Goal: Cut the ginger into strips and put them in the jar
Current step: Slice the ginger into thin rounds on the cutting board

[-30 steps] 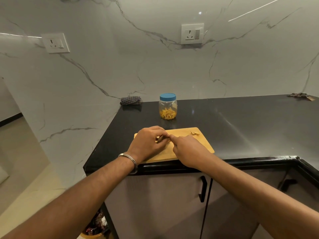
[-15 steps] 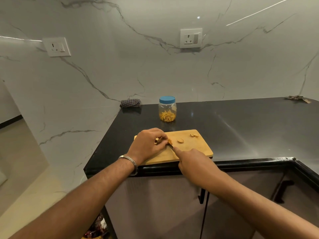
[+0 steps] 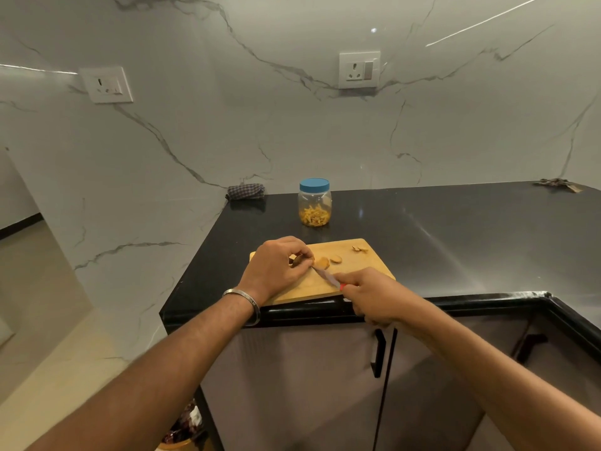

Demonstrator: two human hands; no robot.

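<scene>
In the head view, the piece of brown ginger (image 3: 296,261) near the centre of the frame is mostly hidden under the curled fingers of the left hand (image 3: 276,267), so its shape is hard to make out; only a dark bit shows between fingertips and palm. The short knife with a red handle (image 3: 327,277) is also partly covered: its handle disappears into the right hand (image 3: 370,292), and its pale blade is blurred. The left hand lies knuckles up on the rectangular wooden cutting board (image 3: 364,265), pinching the ginger piece, with a silver metal bangle (image 3: 244,299) on its wrist. The right hand, lower right of centre at the board's near edge, grips the knife handle, the blade pointing up-left toward the left fingertips. Two round tan ginger slices (image 3: 327,261) lie flat on the board just right of the left hand, touching or nearly touching the blade tip; I cannot tell which. Small peel scraps (image 3: 359,249) sit at the board's far right corner. Above the board in the frame stands the clear plastic jar with a blue lid (image 3: 314,202), closed, with yellow ginger strips (image 3: 314,216) at its bottom, on the black stone countertop (image 3: 455,229).
</scene>
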